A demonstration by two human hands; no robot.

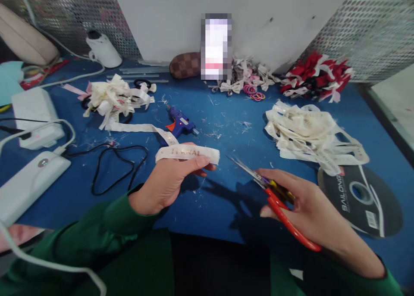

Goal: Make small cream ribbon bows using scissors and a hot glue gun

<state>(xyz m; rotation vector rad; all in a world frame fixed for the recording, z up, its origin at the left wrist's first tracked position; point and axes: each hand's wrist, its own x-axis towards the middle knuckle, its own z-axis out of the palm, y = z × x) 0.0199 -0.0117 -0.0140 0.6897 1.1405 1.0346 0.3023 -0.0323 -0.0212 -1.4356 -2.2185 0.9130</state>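
Observation:
My left hand (181,169) pinches a cream ribbon (194,153) with printed letters, its loose end just past my thumb. From there the ribbon trails left to a pile of cream ribbon pieces (111,98). In my right hand (300,197) is a pair of scissors (283,216) with red handles, the blades pointing left and a little short of the ribbon end. A small yellow and dark tool or handle (282,191) shows under the same fingers; its kind is unclear. Beyond my left hand lies a blue glue gun (181,123).
A heap of cream ribbon (300,126) and a black ribbon spool (384,201) lie on the right. Red and white bows (318,76), hair ties (254,92) and a propped phone (216,46) are at the back. White power strips (32,184) and a black cord (132,164) occupy the left.

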